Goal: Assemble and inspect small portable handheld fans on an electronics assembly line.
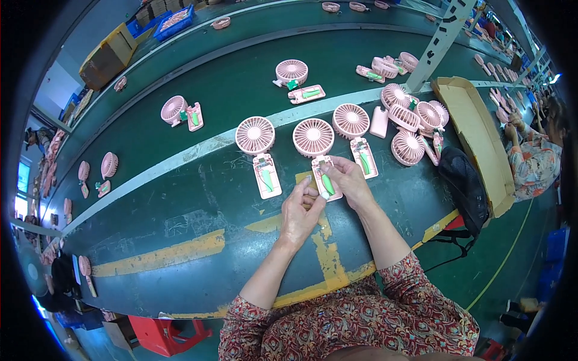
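In front of me lies a pink handheld fan (pixel 313 137), its handle open with a green battery (pixel 327 184) inside. My right hand (pixel 351 185) is closed at the upper right of that handle, fingertips over its inner parts. Curled beside the handle's lower left, my left hand (pixel 299 212) has thumb and fingers drawn together. A small white spot shows at its thumb tip; whether it holds something small is unclear. Another open fan (pixel 255 136) lies to the left, and a third open fan (pixel 351 121) to the right, both with green batteries showing.
Several pink fans (pixel 407 147) are heaped at the right, beside a cardboard tray (pixel 475 144) and a black bag (pixel 460 183). A metal post (pixel 438 45) rises behind them. Beyond a pale rail (pixel 198 146), a green belt (pixel 235 78) carries more fans. Another person (pixel 536 162) sits far right.
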Motion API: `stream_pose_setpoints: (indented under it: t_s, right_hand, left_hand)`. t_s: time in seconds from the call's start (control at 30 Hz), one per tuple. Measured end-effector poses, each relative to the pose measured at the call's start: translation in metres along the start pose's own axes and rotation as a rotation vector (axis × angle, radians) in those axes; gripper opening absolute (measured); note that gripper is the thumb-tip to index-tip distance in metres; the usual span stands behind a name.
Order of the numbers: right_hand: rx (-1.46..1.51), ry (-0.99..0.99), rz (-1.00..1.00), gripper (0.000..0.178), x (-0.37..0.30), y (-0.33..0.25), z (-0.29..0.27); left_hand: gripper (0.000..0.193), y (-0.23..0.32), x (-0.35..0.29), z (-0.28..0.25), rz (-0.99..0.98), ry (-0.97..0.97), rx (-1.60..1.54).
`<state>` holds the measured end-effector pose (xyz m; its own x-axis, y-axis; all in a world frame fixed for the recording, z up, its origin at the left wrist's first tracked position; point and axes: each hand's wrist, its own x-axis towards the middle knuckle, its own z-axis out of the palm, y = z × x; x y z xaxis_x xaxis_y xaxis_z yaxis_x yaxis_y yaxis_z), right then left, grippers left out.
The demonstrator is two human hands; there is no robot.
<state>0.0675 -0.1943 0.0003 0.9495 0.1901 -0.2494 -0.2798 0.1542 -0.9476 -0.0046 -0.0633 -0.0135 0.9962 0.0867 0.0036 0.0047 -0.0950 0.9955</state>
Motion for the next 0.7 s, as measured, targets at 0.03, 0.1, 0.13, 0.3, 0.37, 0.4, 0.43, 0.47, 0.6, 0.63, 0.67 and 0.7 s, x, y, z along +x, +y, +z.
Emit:
stream_pose_setpoints:
  t_s: [0.03, 0.1, 0.13, 0.3, 0.37, 0.4, 0.43, 0.47, 0.6, 0.63, 0.67, 0.7]
  right_hand:
    - [-0.031, 0.035, -0.017, 0.028, 0.003, 0.003, 0.0]
    - [-0.076, 0.085, -0.054, 0.028, 0.004, 0.003, 0.002]
    - [-0.086, 0.095, -0.102, 0.029, 0.006, 0.006, 0.001]
    - [-0.376, 0.283, -0.223, 0.038, 0.017, 0.016, -0.015]
    - [-0.401, 0.293, -0.229, 0.038, 0.019, 0.017, -0.017]
    - [-0.388, 0.298, -0.241, 0.036, 0.02, 0.015, -0.014]
    - [-0.376, 0.304, -0.252, 0.035, 0.019, 0.014, -0.012]
    - [-0.413, 0.32, -0.267, 0.035, 0.018, 0.015, -0.013]
    - [-0.475, 0.369, -0.312, 0.038, 0.014, 0.012, -0.011]
    - [-0.531, 0.409, -0.329, 0.038, 0.014, 0.012, -0.011]
    - [-0.587, 0.45, -0.345, 0.039, 0.014, 0.012, -0.012]
    - [-0.586, 0.45, -0.348, 0.039, 0.014, 0.012, -0.011]
  left_hand:
    - [0.054, -0.001, 0.0, 0.0, 0.039, 0.006, 0.051]
    - [0.052, -0.002, -0.001, -0.002, 0.034, 0.037, 0.036]
    - [0.05, -0.003, -0.001, -0.004, 0.177, 0.118, 0.205]
    - [0.056, 0.004, 0.012, -0.027, 0.494, 0.485, 0.755]
    - [0.062, 0.003, 0.014, -0.035, 0.347, 0.503, 0.845]
    - [0.065, -0.003, 0.014, -0.038, 0.279, 0.484, 0.908]
    - [0.065, -0.008, 0.014, -0.037, 0.283, 0.484, 0.909]
    - [0.065, -0.012, 0.015, -0.035, 0.266, 0.453, 0.838]
    - [0.065, -0.01, 0.013, -0.031, 0.234, 0.359, 0.743]
    - [0.064, -0.009, 0.013, -0.029, 0.229, 0.333, 0.712]
    - [0.063, -0.007, 0.011, -0.025, 0.227, 0.325, 0.712]
    - [0.064, -0.005, 0.01, -0.022, 0.23, 0.311, 0.701]
